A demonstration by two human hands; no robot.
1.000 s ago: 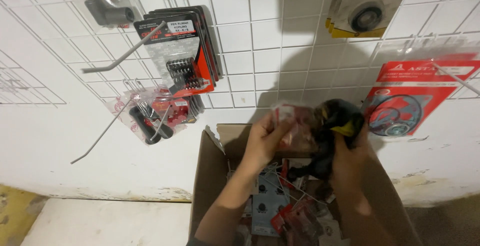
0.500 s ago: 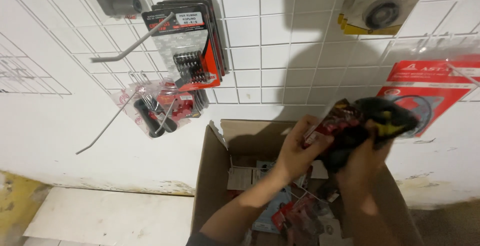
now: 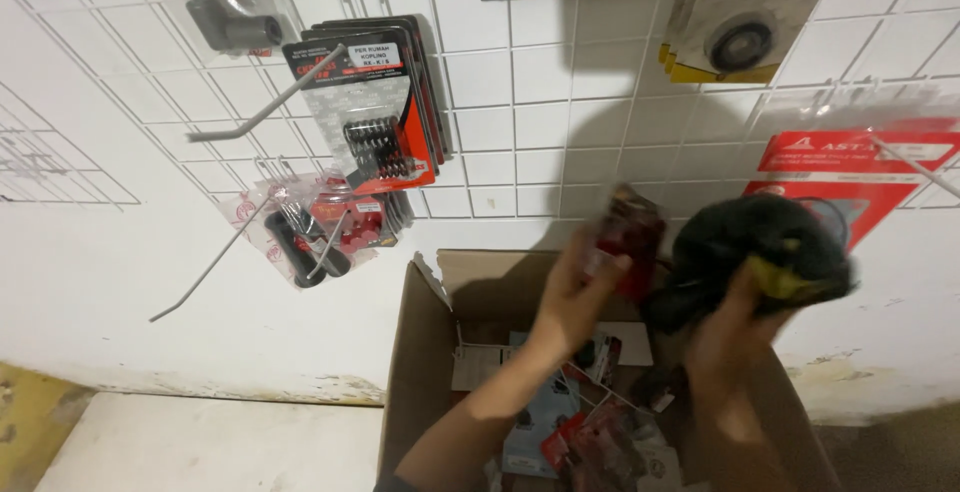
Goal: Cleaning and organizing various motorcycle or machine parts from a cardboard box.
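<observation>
Hands are raised over an open cardboard box (image 3: pixel 425 352) against a white wall hung with a wire grid (image 3: pixel 520 102). Left hand (image 3: pixel 575 297) has its fingers clamped on a small red-and-clear packet (image 3: pixel 628 237), held upright with its long axis near vertical and its top toward the grid. Right hand (image 3: pixel 735 337) grips a dark bundle with a yellow patch (image 3: pixel 765 252) from below; that bundle lies wider than tall, blurred. More packets (image 3: pixel 590 442) lie in the box.
</observation>
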